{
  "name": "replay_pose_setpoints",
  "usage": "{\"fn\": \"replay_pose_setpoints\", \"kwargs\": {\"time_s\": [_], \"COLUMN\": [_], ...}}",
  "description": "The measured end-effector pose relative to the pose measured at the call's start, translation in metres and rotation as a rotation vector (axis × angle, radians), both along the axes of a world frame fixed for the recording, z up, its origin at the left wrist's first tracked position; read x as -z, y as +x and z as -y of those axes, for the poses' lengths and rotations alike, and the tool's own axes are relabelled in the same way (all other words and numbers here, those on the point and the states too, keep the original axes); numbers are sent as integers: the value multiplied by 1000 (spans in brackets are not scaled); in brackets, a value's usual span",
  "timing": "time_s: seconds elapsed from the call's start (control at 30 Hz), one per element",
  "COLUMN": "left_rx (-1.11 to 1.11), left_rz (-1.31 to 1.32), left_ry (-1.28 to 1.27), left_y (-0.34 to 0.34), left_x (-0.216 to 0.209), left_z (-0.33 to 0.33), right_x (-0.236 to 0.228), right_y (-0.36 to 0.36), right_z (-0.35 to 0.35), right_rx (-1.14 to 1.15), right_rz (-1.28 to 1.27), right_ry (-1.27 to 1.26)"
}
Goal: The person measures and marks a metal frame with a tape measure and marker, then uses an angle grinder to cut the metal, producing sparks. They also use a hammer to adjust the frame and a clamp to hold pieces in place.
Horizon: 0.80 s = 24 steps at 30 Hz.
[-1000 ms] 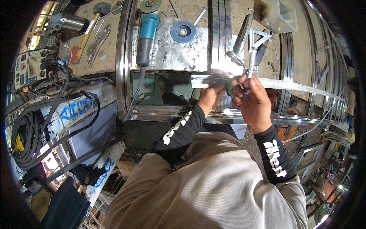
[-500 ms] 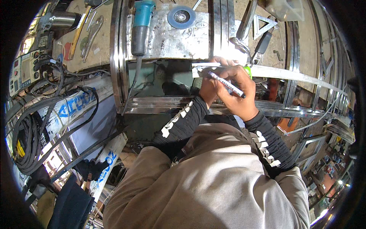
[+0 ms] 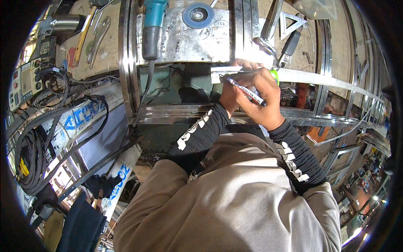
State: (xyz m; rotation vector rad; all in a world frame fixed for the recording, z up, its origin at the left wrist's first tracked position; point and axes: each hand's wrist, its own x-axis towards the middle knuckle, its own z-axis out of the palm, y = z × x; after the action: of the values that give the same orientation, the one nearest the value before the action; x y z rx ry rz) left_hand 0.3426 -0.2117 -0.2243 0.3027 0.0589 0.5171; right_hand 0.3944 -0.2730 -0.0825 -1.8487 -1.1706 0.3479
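A marker pen (image 3: 247, 91) with a white barrel and dark end sits in my right hand (image 3: 268, 94), pinched between the fingers. Its tip reaches the left end of a long, shiny metal bar (image 3: 319, 79); whether it touches cannot be made out. My left hand (image 3: 228, 100) is wrapped round that bar near the same end, its fingertips showing on the far side and the rest partly covered by my right hand. Beside my right knuckles is a bright green object (image 3: 274, 75), mostly hidden.
On the bench lie a teal angle grinder (image 3: 153, 31), a flap disc (image 3: 198, 15), a set square (image 3: 290, 24), a black-handled tool (image 3: 290, 48) and a hammer (image 3: 84, 35). A metal frame (image 3: 176, 112) runs in front of me. Coiled cables (image 3: 31, 155) and a welding machine (image 3: 27, 80) stand left.
The marker has shifted slightly left with my right hand, and its tip now shows over the bar's end. My left hand keeps its hold. The whole view has shifted a little.
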Motion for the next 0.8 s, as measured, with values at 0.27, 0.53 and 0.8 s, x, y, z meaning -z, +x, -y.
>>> {"fn": "replay_pose_setpoints", "kwargs": {"time_s": [0.27, 0.53, 0.8], "left_rx": [-13, -45, 0], "left_rz": [10, 33, -46], "left_ry": [17, 75, 43], "left_y": [-2, 1, -5], "left_x": [2, 5, -9], "left_z": [1, 2, -5], "right_x": [-2, -1, -1], "right_y": [-1, 0, -1], "right_z": [-2, -2, -6], "right_rx": [11, 17, 13], "right_rz": [-16, -3, 19], "right_ry": [4, -36, 0]}}
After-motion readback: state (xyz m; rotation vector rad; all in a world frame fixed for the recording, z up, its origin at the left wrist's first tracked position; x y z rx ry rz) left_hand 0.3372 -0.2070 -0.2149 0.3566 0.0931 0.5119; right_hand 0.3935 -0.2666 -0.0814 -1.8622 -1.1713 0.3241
